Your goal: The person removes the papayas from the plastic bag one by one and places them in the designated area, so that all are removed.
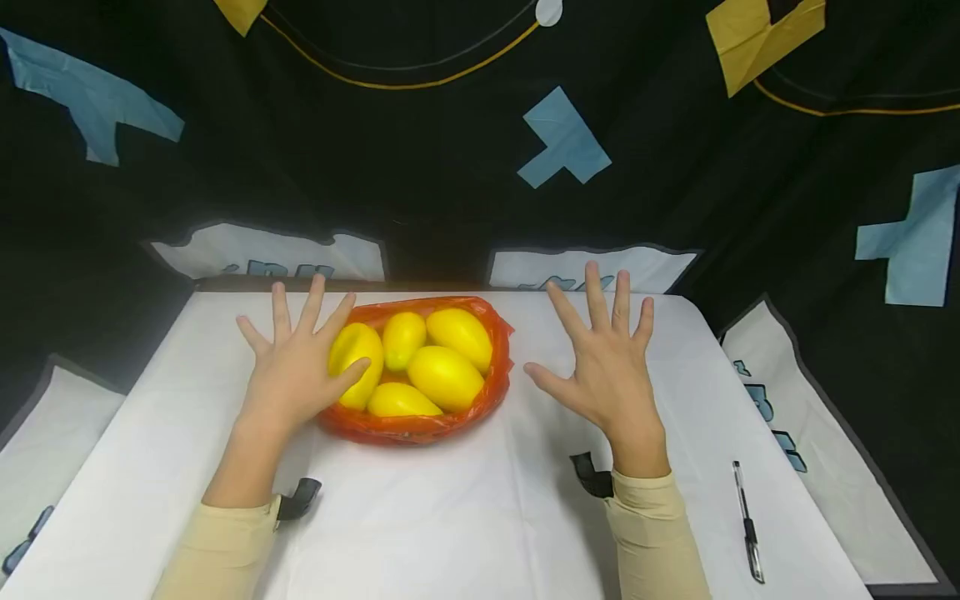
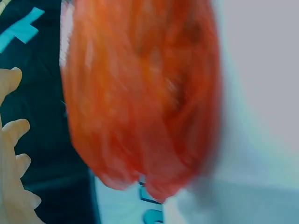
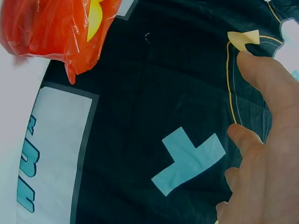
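Both hands are wide open and holding nothing: the left hand (image 1: 296, 367) has its fingers spread at the left side of the red bag (image 1: 420, 432), and the right hand (image 1: 611, 362) hangs off to its right with a gap between. From the head view I can't tell if the left one touches the bag, though the left wrist view shows its fingers apart from it. The bag sits toward the far side of the white table (image 1: 450, 517), mouth open, with five yellow fruits (image 1: 446, 379) inside. My worry is that thin, crinkly plastic: tug one side of the rim and it'd probably sag or tear, and smooth round fruit would roll. Also, the black wrist piece (image 1: 300, 498) on the left could snag the near rim if that arm swings in low. Room-wise, the far edge is right behind the bag, by the black cloth (image 1: 420, 167), so pushing away seems risky. There's more white surface toward the person; just mind the pen (image 1: 747, 525) near the right edge.
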Tool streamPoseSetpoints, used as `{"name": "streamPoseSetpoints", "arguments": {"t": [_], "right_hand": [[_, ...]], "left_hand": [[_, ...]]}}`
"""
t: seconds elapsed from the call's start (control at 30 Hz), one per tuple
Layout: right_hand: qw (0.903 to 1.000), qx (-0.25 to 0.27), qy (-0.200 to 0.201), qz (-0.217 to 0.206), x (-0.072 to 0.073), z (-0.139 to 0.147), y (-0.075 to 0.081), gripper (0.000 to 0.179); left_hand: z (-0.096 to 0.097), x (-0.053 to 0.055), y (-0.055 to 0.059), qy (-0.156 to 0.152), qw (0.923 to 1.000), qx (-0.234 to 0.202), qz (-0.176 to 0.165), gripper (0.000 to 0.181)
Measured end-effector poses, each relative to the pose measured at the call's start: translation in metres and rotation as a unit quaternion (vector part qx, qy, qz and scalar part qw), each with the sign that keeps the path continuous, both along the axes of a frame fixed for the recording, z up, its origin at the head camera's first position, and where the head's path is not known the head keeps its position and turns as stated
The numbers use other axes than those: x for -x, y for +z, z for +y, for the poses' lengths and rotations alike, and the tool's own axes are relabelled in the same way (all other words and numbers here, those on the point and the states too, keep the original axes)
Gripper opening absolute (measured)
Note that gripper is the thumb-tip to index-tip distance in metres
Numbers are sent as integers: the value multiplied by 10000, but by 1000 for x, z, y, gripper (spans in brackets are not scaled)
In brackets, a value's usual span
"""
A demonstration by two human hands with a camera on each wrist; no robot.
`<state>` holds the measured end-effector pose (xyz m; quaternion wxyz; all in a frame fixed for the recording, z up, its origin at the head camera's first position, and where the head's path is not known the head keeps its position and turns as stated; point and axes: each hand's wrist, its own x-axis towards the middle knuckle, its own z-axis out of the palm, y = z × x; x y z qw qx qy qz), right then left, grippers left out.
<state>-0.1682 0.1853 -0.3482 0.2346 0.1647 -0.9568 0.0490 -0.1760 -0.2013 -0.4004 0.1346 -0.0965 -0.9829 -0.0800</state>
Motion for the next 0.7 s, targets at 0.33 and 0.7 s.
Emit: {"name": "streamPoseSetpoints", "arguments": {"t": [0.33, 0.7], "right_hand": [[9981, 406, 465, -63, 13, -7, 0, 94], [9834, 1267, 1201, -504, 38, -34, 2, 97]], "left_hand": [[-24, 15, -36, -406, 9749, -1895, -1094, 80], [-35, 20, -58, -783, 9151, -3613, -1610, 55]]}}
